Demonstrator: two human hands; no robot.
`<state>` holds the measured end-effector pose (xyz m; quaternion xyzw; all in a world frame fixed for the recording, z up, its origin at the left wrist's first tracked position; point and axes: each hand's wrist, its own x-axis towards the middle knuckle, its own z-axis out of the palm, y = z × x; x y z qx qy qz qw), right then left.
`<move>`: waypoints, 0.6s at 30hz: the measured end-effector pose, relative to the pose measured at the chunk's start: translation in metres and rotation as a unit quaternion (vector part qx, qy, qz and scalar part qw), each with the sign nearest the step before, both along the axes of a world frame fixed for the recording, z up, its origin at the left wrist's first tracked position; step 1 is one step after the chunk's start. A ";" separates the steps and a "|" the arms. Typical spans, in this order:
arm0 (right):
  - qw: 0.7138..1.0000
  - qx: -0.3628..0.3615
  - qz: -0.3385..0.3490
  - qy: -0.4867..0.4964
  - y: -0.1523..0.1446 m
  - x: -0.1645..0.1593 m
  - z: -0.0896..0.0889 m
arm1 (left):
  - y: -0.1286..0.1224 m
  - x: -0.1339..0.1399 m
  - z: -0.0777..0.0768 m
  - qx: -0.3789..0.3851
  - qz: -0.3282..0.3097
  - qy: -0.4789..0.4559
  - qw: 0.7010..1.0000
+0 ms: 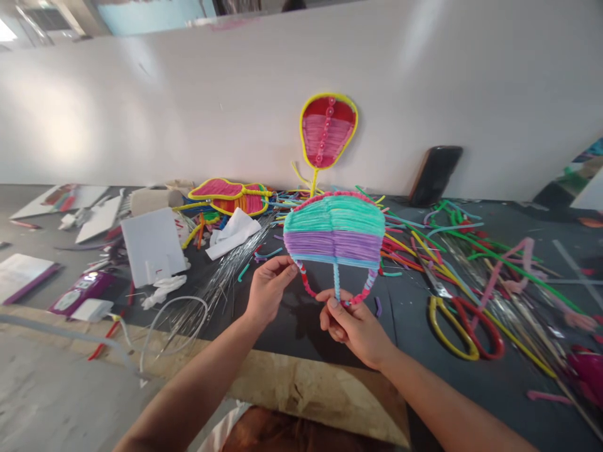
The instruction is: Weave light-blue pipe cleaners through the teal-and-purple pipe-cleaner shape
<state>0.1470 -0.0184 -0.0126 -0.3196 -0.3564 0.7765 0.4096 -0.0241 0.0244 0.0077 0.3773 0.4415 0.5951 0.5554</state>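
A rounded pipe-cleaner fan (334,229) is held up over the dark table, banded in green, purple and light blue. A pink-red stem edges it, and a light-blue twisted stem runs down its middle; the bottom part inside the frame is unfilled. My left hand (268,289) pinches the frame at its lower left. With thumb and fingers, my right hand (351,323) grips the bottom of the frame where the middle stem meets it. Behind it, a finished-looking pink and red fan (328,132) with a yellow rim leans on the white board.
Yellow-and-red-handled scissors (464,323) lie to the right among loose pipe cleaners (438,251). A black phone (434,174) leans on the white board (211,107). Leftward are bare wires (219,276), a white card (153,248), a purple device (82,292) and a cable (174,301).
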 end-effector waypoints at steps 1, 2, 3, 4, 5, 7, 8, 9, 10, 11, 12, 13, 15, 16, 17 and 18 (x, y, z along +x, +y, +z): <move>1.000 0.002 0.003 -0.004 0.000 0.000 0.000 | 0.000 0.000 0.000 0.009 0.006 0.014 1.000; 1.000 0.003 0.006 -0.007 -0.001 -0.001 0.000 | -0.001 0.000 0.000 0.012 0.007 0.020 1.000; 1.000 0.002 0.007 -0.011 -0.001 -0.001 0.000 | -0.001 0.000 0.001 0.011 0.004 0.021 1.000; 1.000 0.002 0.008 -0.015 -0.001 -0.001 0.000 | -0.002 0.000 0.001 0.006 -0.002 0.018 1.000; 1.000 0.001 0.008 -0.018 -0.001 -0.001 0.000 | -0.002 0.001 0.002 0.000 -0.009 0.012 1.000; 1.000 -0.001 0.007 -0.020 -0.001 -0.001 0.000 | -0.003 0.001 0.003 -0.010 -0.023 -0.002 1.000; 1.000 -0.001 0.005 -0.020 -0.001 -0.001 0.000 | -0.003 0.001 0.003 -0.015 -0.028 -0.009 0.999; 1.000 0.000 0.004 -0.020 -0.001 -0.001 -0.001 | -0.003 0.001 0.004 -0.022 -0.032 -0.017 0.999; 1.000 0.002 0.005 -0.023 -0.001 -0.001 -0.001 | -0.003 0.001 0.004 -0.031 -0.036 -0.026 0.999; 1.000 0.005 0.007 -0.026 -0.001 -0.001 -0.001 | -0.002 0.001 0.004 -0.041 -0.037 -0.037 0.998; 0.999 0.007 0.012 -0.031 -0.001 -0.001 -0.001 | -0.002 0.001 0.004 -0.053 -0.036 -0.048 0.997; 0.999 0.010 0.016 -0.036 -0.001 -0.001 0.000 | -0.001 0.001 0.003 -0.066 -0.036 -0.060 0.995; 0.999 0.011 0.021 -0.043 -0.001 -0.001 0.001 | -0.001 0.000 0.002 -0.089 -0.033 -0.082 0.992; 0.999 0.010 0.021 -0.045 -0.001 -0.001 0.001 | -0.001 0.000 0.002 -0.099 -0.031 -0.090 0.991; 0.999 0.008 0.020 -0.045 -0.001 -0.002 0.001 | 0.000 0.000 0.002 -0.107 -0.030 -0.096 0.989; 0.999 0.005 0.018 -0.044 -0.001 -0.002 0.001 | -0.001 0.000 0.002 -0.114 -0.032 -0.100 0.988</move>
